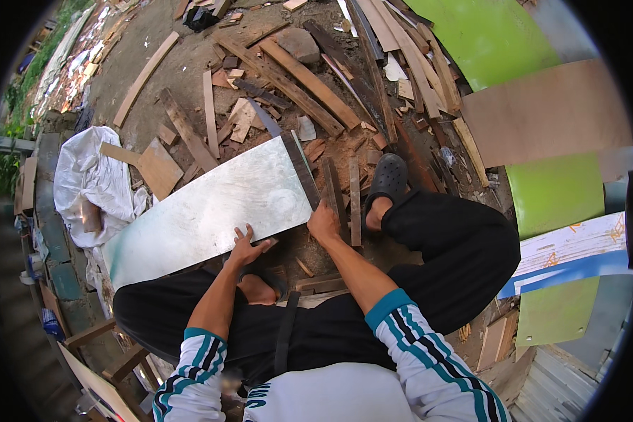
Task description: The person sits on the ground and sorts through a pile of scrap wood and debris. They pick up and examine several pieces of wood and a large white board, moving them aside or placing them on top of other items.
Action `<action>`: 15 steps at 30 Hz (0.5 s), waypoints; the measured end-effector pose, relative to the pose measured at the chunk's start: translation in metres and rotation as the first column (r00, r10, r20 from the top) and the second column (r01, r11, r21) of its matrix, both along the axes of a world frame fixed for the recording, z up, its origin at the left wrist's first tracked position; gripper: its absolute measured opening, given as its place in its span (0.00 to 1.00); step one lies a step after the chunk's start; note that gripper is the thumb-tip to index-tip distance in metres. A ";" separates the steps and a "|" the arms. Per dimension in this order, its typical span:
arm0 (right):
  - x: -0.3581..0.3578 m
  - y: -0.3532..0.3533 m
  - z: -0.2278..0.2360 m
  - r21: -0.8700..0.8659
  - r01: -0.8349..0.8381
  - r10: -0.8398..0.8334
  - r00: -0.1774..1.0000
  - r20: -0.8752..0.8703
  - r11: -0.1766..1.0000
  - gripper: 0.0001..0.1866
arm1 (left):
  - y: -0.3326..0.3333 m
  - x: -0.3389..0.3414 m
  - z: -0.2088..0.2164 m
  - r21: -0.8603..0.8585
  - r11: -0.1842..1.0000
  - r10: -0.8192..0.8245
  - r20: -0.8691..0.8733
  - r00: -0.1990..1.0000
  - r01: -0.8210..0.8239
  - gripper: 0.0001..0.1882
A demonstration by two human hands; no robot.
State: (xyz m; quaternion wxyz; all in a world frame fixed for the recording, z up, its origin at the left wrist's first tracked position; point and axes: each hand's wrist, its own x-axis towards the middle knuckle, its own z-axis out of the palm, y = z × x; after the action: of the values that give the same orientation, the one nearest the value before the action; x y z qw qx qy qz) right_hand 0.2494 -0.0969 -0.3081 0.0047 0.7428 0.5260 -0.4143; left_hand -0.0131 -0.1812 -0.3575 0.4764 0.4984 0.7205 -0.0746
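A long, pale, shiny panel (pixel 211 204) lies slanted in front of me, its near edge by my legs. My left hand (pixel 245 247) rests on that near edge with its fingers spread. Along the panel's right end runs a narrow dark strip (pixel 301 171), which looks like wood. My right hand (pixel 323 222) is closed round the strip's near end, at the panel's corner. Part of its grip is hidden behind the fingers. Just right of that hand, two short wooden pieces (pixel 335 197) point away from me.
Wood offcuts and long planks (pixel 309 84) litter the ground ahead. A white sack (pixel 95 183) slumps at the left. Green and brown sheets (pixel 548 112) lie at the right. My dark clog (pixel 387 176) stands beside the scraps, and a grey stone (pixel 295 45) sits farther off.
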 end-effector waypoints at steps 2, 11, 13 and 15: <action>0.003 0.000 -0.002 -0.009 0.034 -0.034 0.999 -0.010 0.999 0.24 | 0.001 0.002 0.000 0.001 1.000 -0.007 -0.003 1.000 0.007 0.67; 0.001 -0.002 0.001 0.016 0.008 -0.008 1.000 0.018 1.000 0.22 | 0.001 0.002 -0.001 -0.010 1.000 -0.004 -0.019 1.000 0.004 0.67; 0.001 -0.003 0.000 0.033 0.010 -0.010 1.000 0.019 0.999 0.23 | 0.001 0.003 -0.002 -0.006 1.000 -0.002 -0.019 1.000 0.002 0.67; 0.002 -0.006 -0.007 0.076 0.022 -0.024 0.999 0.021 0.997 0.24 | 0.001 0.004 -0.001 -0.011 1.000 -0.006 -0.021 1.000 0.006 0.68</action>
State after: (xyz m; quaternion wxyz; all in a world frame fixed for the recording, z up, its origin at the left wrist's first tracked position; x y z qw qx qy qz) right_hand 0.2511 -0.1031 -0.3154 -0.0224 0.7529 0.5327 -0.3858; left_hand -0.0087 -0.1797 -0.3587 0.4713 0.4971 0.7236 -0.0849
